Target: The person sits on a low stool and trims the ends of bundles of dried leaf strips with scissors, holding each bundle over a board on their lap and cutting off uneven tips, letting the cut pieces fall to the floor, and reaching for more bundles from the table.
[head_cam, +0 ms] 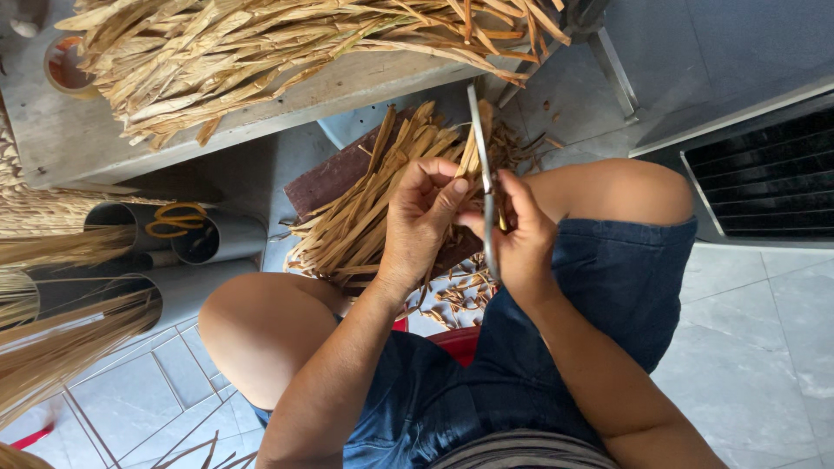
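Fingers of the left hand curl tight around a pale dried leaf strip, pinching it upright between the knees. Just beside it, the right hand is closed on a pair of metal scissors, whose blades stand up along the strip and touch it.

Below the hands, a loose pile of cut strips lies over a dark reddish board, and short trimmings are scattered on the pale grey tiled floor. A rough grey worktop crosses the top, heaped with more dried leaves; a small round container with an orange inside sits at its left end. Under it lie grey plastic pipes, with orange-handled scissors in one mouth. Bundles of thin straw stick out at the left. A dark louvred panel in a metal frame stands at the right.
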